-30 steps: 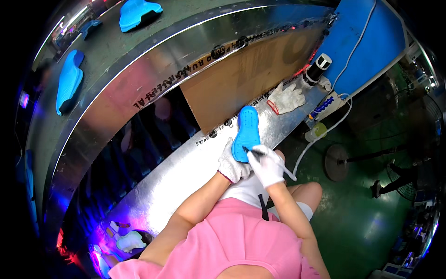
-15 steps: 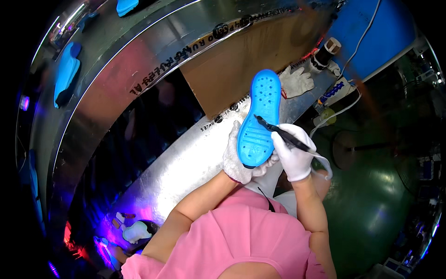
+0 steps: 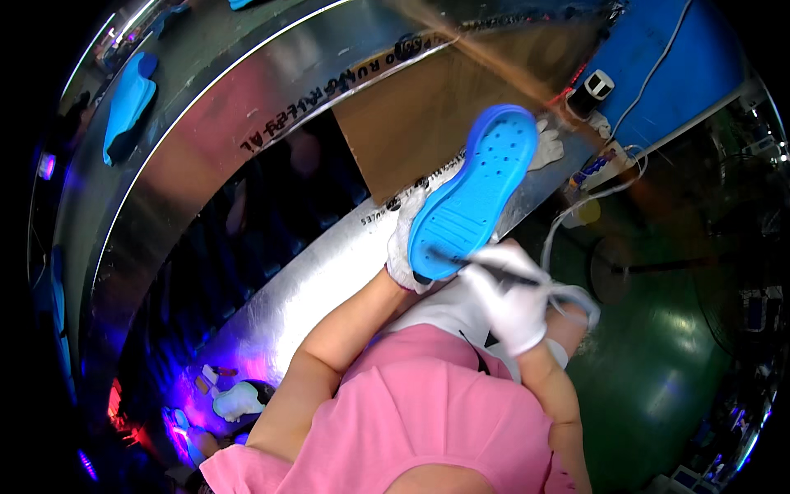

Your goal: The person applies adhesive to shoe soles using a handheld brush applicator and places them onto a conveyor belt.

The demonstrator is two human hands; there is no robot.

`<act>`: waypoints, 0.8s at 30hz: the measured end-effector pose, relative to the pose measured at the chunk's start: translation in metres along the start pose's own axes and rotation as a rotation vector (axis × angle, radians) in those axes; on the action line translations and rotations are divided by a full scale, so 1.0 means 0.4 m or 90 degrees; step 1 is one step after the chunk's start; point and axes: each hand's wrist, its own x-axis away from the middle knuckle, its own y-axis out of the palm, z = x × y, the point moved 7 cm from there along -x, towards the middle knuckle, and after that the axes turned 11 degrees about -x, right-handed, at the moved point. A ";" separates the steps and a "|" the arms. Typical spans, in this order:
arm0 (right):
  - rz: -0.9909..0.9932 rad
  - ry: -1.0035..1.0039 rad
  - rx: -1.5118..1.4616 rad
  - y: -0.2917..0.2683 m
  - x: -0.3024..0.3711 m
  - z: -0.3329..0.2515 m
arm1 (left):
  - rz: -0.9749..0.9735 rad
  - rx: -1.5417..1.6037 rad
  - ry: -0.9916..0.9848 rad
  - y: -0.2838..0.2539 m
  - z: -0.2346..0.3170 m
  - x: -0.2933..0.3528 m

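My left hand (image 3: 401, 240), in a whitish knit glove, grips a bright blue shoe sole (image 3: 473, 193) along its left edge and heel. The sole is tilted, toe up and to the right, with small holes at the toe end and ribs toward the heel. Over the heel end, my right hand (image 3: 508, 306) in a white glove holds a dark pen-shaped tool (image 3: 487, 265), blurred by motion. A pale cord (image 3: 586, 298) loops from its back end. Whether the tool's tip touches the sole, I cannot tell.
Beneath the sole lies a shiny metal bench (image 3: 317, 284). Brown cardboard (image 3: 411, 119) stands behind it, and a spare glove (image 3: 550, 148) lies past the toe. At the left, another blue sole (image 3: 130, 103) rests on a dark curved belt. A black-and-white cylinder (image 3: 591, 92) stands far right.
The sole has tilted, its toe swinging right. My right hand and the tool have moved from the sole's middle down toward its heel.
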 end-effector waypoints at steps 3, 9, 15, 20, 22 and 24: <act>-0.121 -0.166 0.075 -0.003 -0.005 -0.019 | 0.096 -0.060 -0.051 -0.005 0.021 -0.014; -0.199 -0.031 -0.069 0.022 -0.023 -0.021 | -0.039 -0.217 -0.196 0.003 0.059 -0.018; -0.322 -0.117 0.085 0.059 -0.011 -0.095 | -0.023 -0.375 -0.176 0.039 0.092 -0.014; -0.355 -0.157 0.212 0.056 -0.001 -0.082 | -0.013 -0.380 -0.132 -0.039 0.112 -0.051; -0.301 -0.152 0.104 0.030 -0.018 -0.093 | -0.180 -0.704 0.030 0.028 0.150 -0.029; -0.236 -0.149 0.108 0.007 -0.023 -0.063 | -0.383 -1.014 0.495 0.085 0.185 0.020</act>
